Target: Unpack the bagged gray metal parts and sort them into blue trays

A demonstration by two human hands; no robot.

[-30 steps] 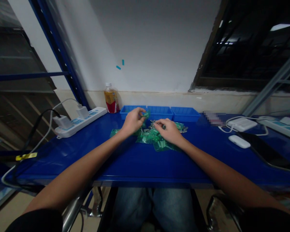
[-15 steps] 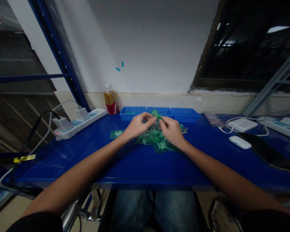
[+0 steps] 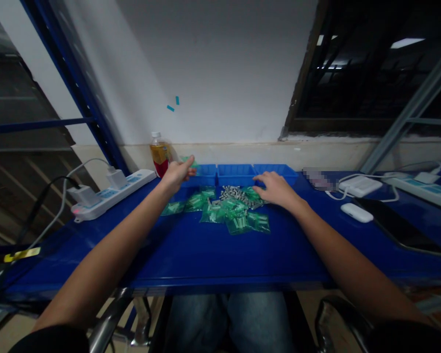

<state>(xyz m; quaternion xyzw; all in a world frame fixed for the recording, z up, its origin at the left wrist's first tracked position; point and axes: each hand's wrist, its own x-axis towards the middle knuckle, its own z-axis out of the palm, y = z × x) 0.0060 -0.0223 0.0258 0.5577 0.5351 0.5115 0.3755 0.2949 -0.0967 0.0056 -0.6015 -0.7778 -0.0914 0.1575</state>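
Observation:
My left hand [image 3: 180, 175] is raised at the left end of the blue trays [image 3: 237, 171]. Its fingers are pinched on a small green plastic bag [image 3: 186, 160], whose far part shows past the thumb. Over the right side of the pile hangs my right hand [image 3: 275, 189], with fingers apart and nothing seen in them. Below it lie small grey metal parts [image 3: 230, 191], loose in a heap. Several green plastic bags [image 3: 238, 223] with pale strip-like pieces inside are spread in front of and to the left of that heap.
A drink bottle [image 3: 159, 154] stands against the wall. On the left lies a white power strip [image 3: 113, 193] with plugs and cables. A phone [image 3: 400, 225], a white earbud case [image 3: 356, 212] and a white charger [image 3: 360, 186] lie on the right of the blue table [image 3: 206, 260].
Both hands were together over the pile with a green bag between them. My left hand has carried a bag left toward the trays; my right hand has let go and moved right.

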